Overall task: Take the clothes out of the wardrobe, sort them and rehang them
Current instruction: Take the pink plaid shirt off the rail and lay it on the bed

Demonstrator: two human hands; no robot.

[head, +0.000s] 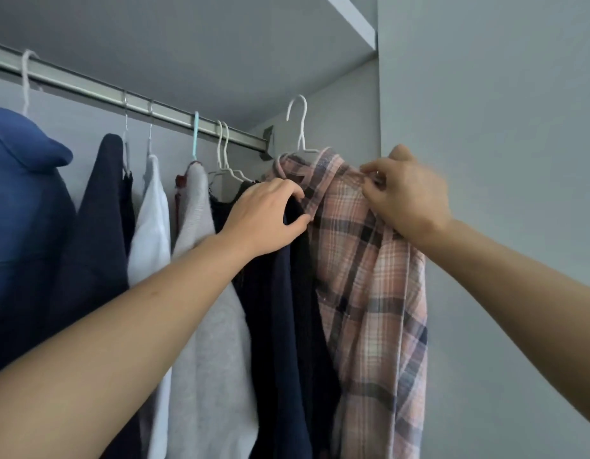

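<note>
Pinching the shoulder of the pink plaid shirt [370,260], the right hand [406,197] holds it on a white wire hanger [298,127] whose hook is off the rail [121,94], near the wardrobe's right wall. The left hand [267,217] curls fingers and thumb round the neighbouring dark navy garment [280,309]. Further left on the rail hang a grey sweater [204,293], a white shirt [151,233], another navy garment [101,226] and a blue one [22,193].

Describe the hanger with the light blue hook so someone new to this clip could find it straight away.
Follow the metal rail toward its right end. About midway, the light blue hook hangs on it, holding a fuzzy pale grey sweater between a white garment and dark navy clothes. Every other hook in view is white or metal.
</note>
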